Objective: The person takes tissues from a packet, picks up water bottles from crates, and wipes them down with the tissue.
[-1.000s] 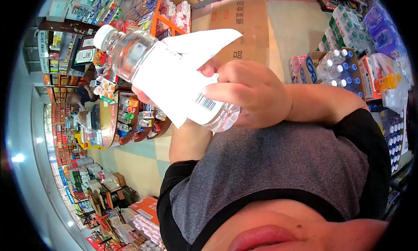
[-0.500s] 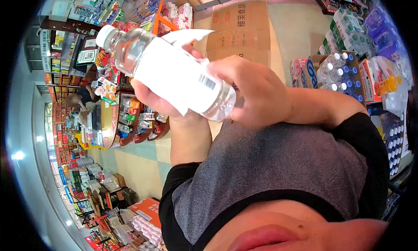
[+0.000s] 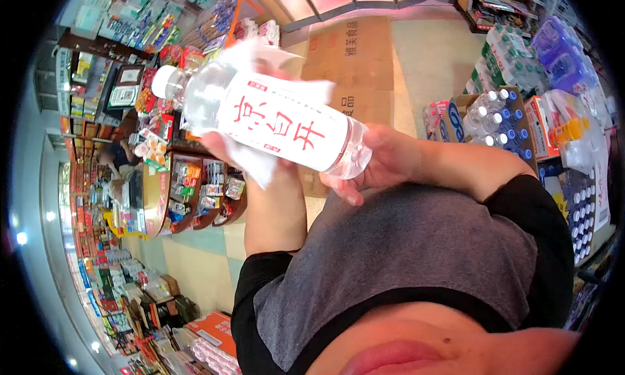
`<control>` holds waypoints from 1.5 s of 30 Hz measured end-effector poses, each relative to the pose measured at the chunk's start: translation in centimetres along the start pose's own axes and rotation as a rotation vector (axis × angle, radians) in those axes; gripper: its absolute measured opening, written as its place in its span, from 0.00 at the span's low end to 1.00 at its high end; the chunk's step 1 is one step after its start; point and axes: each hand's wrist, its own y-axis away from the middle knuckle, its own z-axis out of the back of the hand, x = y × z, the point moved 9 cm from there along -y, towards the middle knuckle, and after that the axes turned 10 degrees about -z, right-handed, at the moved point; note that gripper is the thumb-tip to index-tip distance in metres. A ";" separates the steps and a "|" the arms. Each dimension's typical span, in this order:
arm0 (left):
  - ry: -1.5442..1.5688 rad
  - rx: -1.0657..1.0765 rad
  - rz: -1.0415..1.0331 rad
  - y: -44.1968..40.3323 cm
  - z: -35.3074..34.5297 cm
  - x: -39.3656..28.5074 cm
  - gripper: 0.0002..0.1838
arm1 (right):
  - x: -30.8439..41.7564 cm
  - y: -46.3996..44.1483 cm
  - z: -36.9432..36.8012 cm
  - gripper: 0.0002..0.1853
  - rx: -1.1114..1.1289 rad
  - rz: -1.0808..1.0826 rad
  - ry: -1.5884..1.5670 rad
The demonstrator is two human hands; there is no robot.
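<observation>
A clear plastic bottle (image 3: 195,100) with a white cap is tilted, its cap toward the upper left. Its white label (image 3: 283,123) faces the camera, with large red characters on it. My left hand (image 3: 220,146) holds the bottle from behind; its fingers show at both sides, and the palm is hidden. White paper (image 3: 250,161) sticks out around the bottle between it and my left hand. My right hand (image 3: 387,159) is at the bottle's base, its fingers curled under and against it.
Brown cardboard (image 3: 351,56) lies on the floor ahead. An open box of bottles (image 3: 491,118) stands at the right, near packed drinks. At the left are a counter (image 3: 156,202) with shelves of goods and, farther back, another person (image 3: 119,155). Boxes (image 3: 218,329) sit at the lower left.
The bottle has turned, and its red-lettered side shows instead of the barcode. My right hand has shifted from the label to the bottle's base and its palm has turned up. The view has tilted slightly.
</observation>
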 end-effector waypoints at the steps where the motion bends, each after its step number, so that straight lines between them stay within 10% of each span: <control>1: -0.031 0.002 0.044 0.4 0.0 1.4 0.54 | -0.1 0.1 0.1 0.26 -0.025 -0.035 0.021; 4: -0.105 -0.073 0.153 1.3 0.1 3.5 0.47 | 0.8 1.9 0.8 0.28 -0.231 -0.233 0.263; 7: -0.752 0.031 0.231 1.3 1.6 3.8 0.38 | 7.6 5.7 3.2 0.29 -0.814 0.043 1.455; 9: -1.201 0.152 0.240 1.6 2.5 5.0 0.32 | 10.8 9.2 1.0 0.25 -1.162 0.072 1.441; 11: -1.486 0.886 -0.102 2.1 -3.5 7.6 0.30 | 12.2 10.5 -2.4 0.23 -1.234 0.305 1.518; 14: -1.405 0.654 0.339 3.6 -1.0 12.2 0.30 | 12.4 12.2 -4.3 0.19 -1.433 0.220 1.664; 19: -1.362 0.897 0.178 5.1 -3.7 16.5 0.29 | 12.0 16.6 -7.3 0.17 -1.556 0.395 1.733; 21: -1.423 1.413 -0.240 6.9 -5.1 17.8 0.34 | 12.4 19.6 -9.1 0.17 -1.636 0.513 1.661; 25: -0.755 0.425 0.599 6.9 4.7 20.7 0.43 | 12.6 27.8 -12.1 0.05 -1.756 0.808 1.301; 30: -0.547 0.109 0.858 9.4 10.3 20.6 0.51 | 8.9 34.0 -7.7 0.17 -2.290 0.246 1.439; 33: -0.677 0.350 0.707 7.8 6.9 20.2 0.54 | 6.5 36.6 -2.5 0.17 -2.406 -0.135 1.996; 45: -1.416 1.069 0.511 7.1 2.9 19.0 0.57 | -1.8 46.7 13.9 0.14 -2.207 -0.909 1.437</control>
